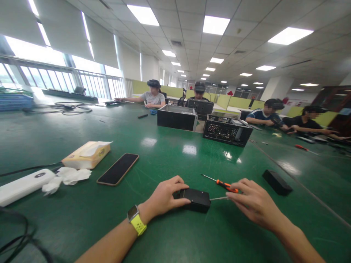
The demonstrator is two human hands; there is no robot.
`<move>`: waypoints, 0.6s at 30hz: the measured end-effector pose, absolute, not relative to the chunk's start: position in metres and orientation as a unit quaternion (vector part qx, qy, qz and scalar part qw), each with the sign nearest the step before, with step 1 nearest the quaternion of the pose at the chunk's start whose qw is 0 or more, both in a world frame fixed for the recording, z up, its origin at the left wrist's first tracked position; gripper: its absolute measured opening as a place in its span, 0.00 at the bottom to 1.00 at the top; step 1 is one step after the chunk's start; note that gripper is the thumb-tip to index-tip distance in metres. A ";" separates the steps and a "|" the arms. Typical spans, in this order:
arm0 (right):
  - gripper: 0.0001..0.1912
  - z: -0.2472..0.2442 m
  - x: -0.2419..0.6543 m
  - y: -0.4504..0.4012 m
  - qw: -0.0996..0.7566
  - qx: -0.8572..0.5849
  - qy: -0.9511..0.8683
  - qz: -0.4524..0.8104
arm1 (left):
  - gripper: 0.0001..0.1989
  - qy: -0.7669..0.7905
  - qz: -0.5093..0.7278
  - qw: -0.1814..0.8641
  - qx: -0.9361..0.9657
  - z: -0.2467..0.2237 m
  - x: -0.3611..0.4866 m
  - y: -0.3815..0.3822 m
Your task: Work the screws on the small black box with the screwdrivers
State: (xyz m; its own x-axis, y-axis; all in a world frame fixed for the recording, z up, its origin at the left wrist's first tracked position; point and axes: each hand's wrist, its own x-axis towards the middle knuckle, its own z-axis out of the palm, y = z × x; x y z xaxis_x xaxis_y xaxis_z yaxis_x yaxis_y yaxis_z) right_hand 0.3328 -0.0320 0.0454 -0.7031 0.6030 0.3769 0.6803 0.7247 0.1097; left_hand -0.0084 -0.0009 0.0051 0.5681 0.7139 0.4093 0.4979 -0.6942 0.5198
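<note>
I can see the left hand (167,195) angled rightward, thumb and fingers pinching the left end of a small black rectangular box (196,200) on the glossy green table (167,160), near side. Right hand (253,202), knuckles up, pinches a thin silver metal rod (218,198) at the box's right end.

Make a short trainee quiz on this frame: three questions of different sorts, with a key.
1. Open: What does the left hand hold?
2. True or false: The thin shaft in the right hand points toward the left hand.
3. Multiple choice: The strap of the watch is A) black; B) yellow; C) orange.

Key: 1. A black box; 2. True; 3. B.
</note>
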 end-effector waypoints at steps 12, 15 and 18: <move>0.11 0.032 0.328 -0.025 0.185 -0.381 -0.906 0.007 | 0.19 0.352 0.304 0.171 0.869 0.005 -0.008 0.000; 0.10 0.027 0.328 -0.022 0.191 -0.381 -0.903 0.056 | 0.19 0.351 0.310 0.172 0.867 0.005 -0.008 -0.001; 0.10 0.020 0.325 -0.019 0.189 -0.378 -0.901 0.101 | 0.19 0.350 0.313 0.171 0.866 0.005 -0.008 -0.001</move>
State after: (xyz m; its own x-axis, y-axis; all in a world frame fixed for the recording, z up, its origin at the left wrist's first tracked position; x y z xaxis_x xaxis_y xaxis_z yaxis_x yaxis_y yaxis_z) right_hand 0.3252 -0.0191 0.0197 -0.6426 0.7193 0.2640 0.6432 0.6937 -0.3241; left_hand -0.0077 -0.0008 0.0049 0.5596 0.7132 0.4222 0.4988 -0.6966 0.5156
